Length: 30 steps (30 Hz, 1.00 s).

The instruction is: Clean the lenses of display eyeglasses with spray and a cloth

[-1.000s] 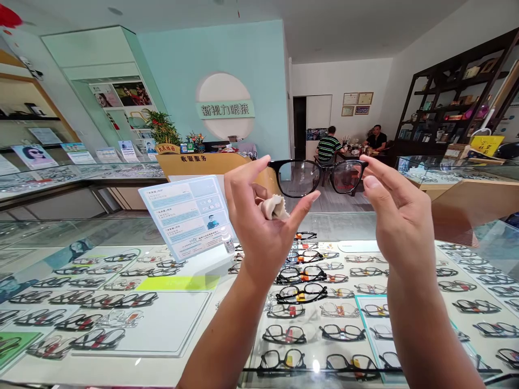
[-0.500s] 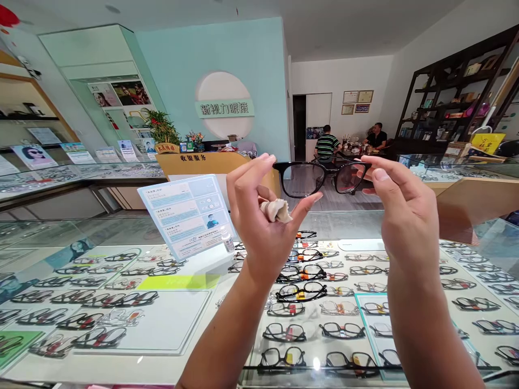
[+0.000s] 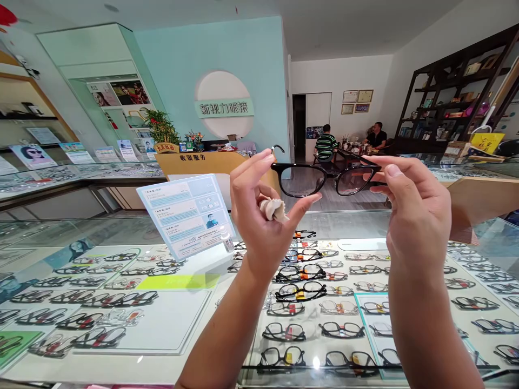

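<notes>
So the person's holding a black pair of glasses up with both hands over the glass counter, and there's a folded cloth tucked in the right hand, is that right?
Not quite: the cloth is tucked in the left hand, not the right hand. The head view shows it bunched against the left palm. The rest stands: both hands hold the black glasses up over the glass counter.

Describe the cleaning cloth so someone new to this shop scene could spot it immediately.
Start at the glass display counter full of spectacle frames, then look above it to the two raised hands holding black glasses. The cloth is the small crumpled beige wad tucked in the left hand, just below the glasses' left lens; it is the only soft, pale thing there.
</notes>
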Each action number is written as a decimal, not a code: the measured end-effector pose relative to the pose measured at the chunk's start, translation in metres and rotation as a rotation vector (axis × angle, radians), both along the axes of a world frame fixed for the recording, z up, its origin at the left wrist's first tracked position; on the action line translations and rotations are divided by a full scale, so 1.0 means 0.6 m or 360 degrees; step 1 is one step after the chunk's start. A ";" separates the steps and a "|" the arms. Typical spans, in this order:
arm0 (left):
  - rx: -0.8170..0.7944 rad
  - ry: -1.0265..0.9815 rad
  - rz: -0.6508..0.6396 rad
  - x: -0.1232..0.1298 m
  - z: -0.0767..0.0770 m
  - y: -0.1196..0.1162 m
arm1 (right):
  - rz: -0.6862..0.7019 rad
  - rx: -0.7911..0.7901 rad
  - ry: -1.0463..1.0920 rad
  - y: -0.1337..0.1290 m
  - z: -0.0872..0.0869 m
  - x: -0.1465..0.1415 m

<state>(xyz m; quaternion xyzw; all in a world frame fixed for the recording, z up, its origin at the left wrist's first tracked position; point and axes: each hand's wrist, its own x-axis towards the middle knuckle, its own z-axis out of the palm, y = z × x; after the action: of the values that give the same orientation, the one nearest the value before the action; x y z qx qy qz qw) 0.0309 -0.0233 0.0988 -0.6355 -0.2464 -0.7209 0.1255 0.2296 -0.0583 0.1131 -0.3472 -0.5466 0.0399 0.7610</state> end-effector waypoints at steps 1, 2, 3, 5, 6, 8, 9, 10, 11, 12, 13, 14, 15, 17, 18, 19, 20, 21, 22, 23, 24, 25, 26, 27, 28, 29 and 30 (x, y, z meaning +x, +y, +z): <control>0.0013 0.0003 -0.0016 0.000 0.001 0.001 | 0.0022 -0.0002 0.0027 0.000 0.001 0.000; 0.0004 0.0003 -0.0030 0.000 0.003 0.002 | 0.0041 -0.0003 0.0049 0.000 0.002 -0.001; -0.0019 -0.0002 -0.0038 0.000 0.004 0.003 | 0.0058 -0.0006 0.0062 0.000 0.003 -0.001; -0.0096 -0.0006 -0.0070 0.001 0.006 0.003 | 0.0079 -0.0015 0.0073 0.001 0.003 0.000; -0.0121 -0.0009 -0.0096 0.001 0.006 0.004 | 0.0085 -0.0022 0.0073 0.002 0.003 0.000; -0.0158 0.0003 -0.0134 0.001 0.007 0.005 | 0.0098 -0.0033 0.0073 0.003 0.002 0.002; -0.0165 0.0002 -0.0141 0.001 0.008 0.005 | 0.0109 -0.0041 0.0074 0.004 0.002 0.003; -0.0180 0.0003 -0.0146 0.002 0.008 0.005 | 0.0122 -0.0044 0.0081 0.005 0.001 0.004; -0.0192 -0.0001 -0.0153 0.002 0.009 0.005 | 0.0135 -0.0045 0.0086 0.005 0.001 0.004; -0.0208 -0.0003 -0.0163 0.002 0.009 0.005 | 0.0147 -0.0044 0.0094 0.006 0.000 0.005; -0.0222 -0.0006 -0.0175 0.002 0.009 0.005 | 0.0158 -0.0044 0.0103 0.007 0.000 0.006; -0.0245 0.0001 -0.0183 0.002 0.008 0.005 | 0.0167 -0.0041 0.0105 0.008 -0.001 0.007; -0.0278 0.0014 -0.0183 0.002 0.008 0.005 | 0.0174 -0.0042 0.0099 0.009 -0.001 0.008; -0.0344 0.0032 -0.0173 0.002 0.006 0.006 | 0.0193 -0.0052 0.0078 0.011 -0.002 0.009; -0.0366 0.0035 -0.0172 0.002 0.006 0.007 | 0.0204 -0.0056 0.0072 0.012 -0.001 0.010; -0.0381 0.0032 -0.0175 0.002 0.005 0.009 | 0.0223 -0.0061 0.0068 0.013 -0.001 0.011; -0.0391 0.0029 -0.0182 0.002 0.005 0.010 | 0.0259 -0.0069 0.0082 0.015 -0.001 0.012; -0.0397 0.0027 -0.0191 0.002 0.005 0.011 | 0.0310 -0.0076 0.0110 0.016 0.000 0.014; -0.0401 0.0029 -0.0207 0.003 0.005 0.012 | 0.0370 -0.0083 0.0135 0.018 0.000 0.016; -0.0403 0.0029 -0.0227 0.003 0.005 0.013 | 0.0426 -0.0088 0.0148 0.021 -0.001 0.019; -0.0402 0.0025 -0.0248 0.004 0.005 0.014 | 0.0466 -0.0090 0.0137 0.024 -0.001 0.022; -0.0400 0.0020 -0.0264 0.005 0.005 0.014 | 0.0482 -0.0089 0.0096 0.028 -0.003 0.026; -0.0402 0.0017 -0.0272 0.006 0.005 0.015 | 0.0470 -0.0082 0.0029 0.032 -0.005 0.030; -0.0408 0.0011 -0.0271 0.008 0.004 0.015 | 0.0444 -0.0075 -0.0053 0.036 -0.007 0.033; -0.0417 0.0008 -0.0263 0.009 0.004 0.014 | 0.0418 -0.0068 -0.0123 0.039 -0.009 0.035; -0.0426 0.0007 -0.0252 0.010 0.003 0.014 | 0.0404 -0.0063 -0.0157 0.042 -0.010 0.036; -0.0433 0.0007 -0.0242 0.011 0.002 0.014 | 0.0409 -0.0064 -0.0156 0.043 -0.011 0.036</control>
<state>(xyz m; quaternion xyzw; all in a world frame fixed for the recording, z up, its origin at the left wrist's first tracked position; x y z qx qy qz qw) 0.0376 -0.0149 0.1002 -0.6649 -0.2927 -0.6870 -0.0161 0.2511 -0.0324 0.1064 -0.2911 -0.6221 0.1310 0.7149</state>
